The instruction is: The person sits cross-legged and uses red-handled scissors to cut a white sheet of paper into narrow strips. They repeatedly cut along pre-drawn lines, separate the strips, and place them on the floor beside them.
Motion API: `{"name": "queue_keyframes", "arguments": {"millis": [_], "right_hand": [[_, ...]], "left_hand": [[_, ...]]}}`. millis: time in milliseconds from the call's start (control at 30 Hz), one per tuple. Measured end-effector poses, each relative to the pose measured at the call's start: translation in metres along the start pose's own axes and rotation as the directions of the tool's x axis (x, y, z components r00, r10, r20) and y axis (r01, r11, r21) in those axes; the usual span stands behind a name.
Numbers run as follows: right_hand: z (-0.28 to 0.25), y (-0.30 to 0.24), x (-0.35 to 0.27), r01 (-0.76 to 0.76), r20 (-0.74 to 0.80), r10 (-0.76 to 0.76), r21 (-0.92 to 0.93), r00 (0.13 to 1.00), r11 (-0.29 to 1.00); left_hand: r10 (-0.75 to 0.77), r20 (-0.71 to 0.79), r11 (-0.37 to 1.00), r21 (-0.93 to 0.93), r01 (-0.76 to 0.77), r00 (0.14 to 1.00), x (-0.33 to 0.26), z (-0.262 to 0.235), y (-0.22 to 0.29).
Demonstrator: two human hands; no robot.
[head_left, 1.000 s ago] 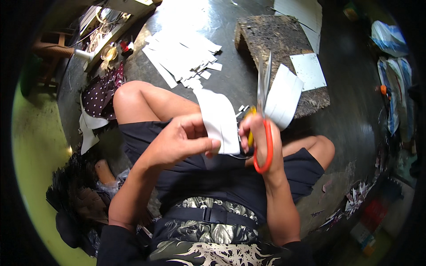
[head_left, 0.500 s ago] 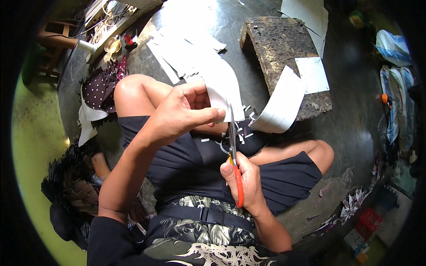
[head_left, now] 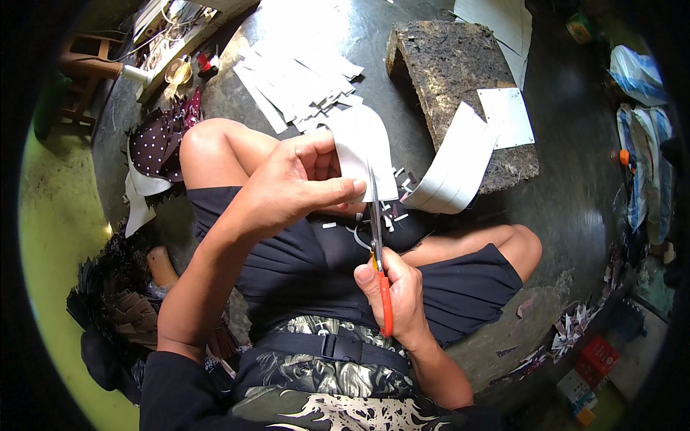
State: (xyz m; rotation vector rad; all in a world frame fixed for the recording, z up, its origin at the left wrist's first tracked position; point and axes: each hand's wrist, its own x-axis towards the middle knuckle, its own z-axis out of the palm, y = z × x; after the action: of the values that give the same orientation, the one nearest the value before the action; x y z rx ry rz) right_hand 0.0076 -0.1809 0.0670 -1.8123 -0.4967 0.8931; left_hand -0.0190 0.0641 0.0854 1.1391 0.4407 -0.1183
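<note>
The left hand pinched a white paper strip above the lap, its long axis running away from the body. The right hand, nearer the body, gripped orange-handled scissors pointing straight up into the strip's lower edge.

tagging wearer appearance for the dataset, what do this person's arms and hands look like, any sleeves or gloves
Both hands are bare: no gloves, rings or watch show on the left hand or the right hand. The forearms are bare too. A black sleeve covers the left upper arm, and a dark sleeve edge shows at the right elbow.
</note>
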Motion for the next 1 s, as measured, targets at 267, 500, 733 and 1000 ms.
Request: {"name": "queue_keyframes", "arguments": {"millis": [267, 500, 733, 1000], "right_hand": [[0.002, 0.005, -0.004, 0.022, -0.027, -0.022, 0.002, 0.999, 1.000], [0.003, 0.008, -0.007, 0.030, -0.037, -0.029, 0.021, 0.999, 0.999], [0.001, 0.003, -0.003, -0.039, 0.059, 0.034, 0.094, 0.998, 0.995], [0.007, 0.004, 0.001, -0.031, 0.004, 0.031, 0.141, 1.000, 0.990]], "left_hand": [[-0.018, 0.050, 0.995, 0.102, 0.013, 0.999, -0.003, -0.002, 0.003], [0.003, -0.053, 0.996, -0.091, -0.007, 0.999, -0.003, 0.004, 0.001], [0.034, -0.033, 0.999, -0.008, -0.035, 0.999, -0.003, 0.001, -0.009], [0.041, 0.075, 0.999, -0.014, -0.040, 0.996, -0.006, 0.008, -0.011]]}}
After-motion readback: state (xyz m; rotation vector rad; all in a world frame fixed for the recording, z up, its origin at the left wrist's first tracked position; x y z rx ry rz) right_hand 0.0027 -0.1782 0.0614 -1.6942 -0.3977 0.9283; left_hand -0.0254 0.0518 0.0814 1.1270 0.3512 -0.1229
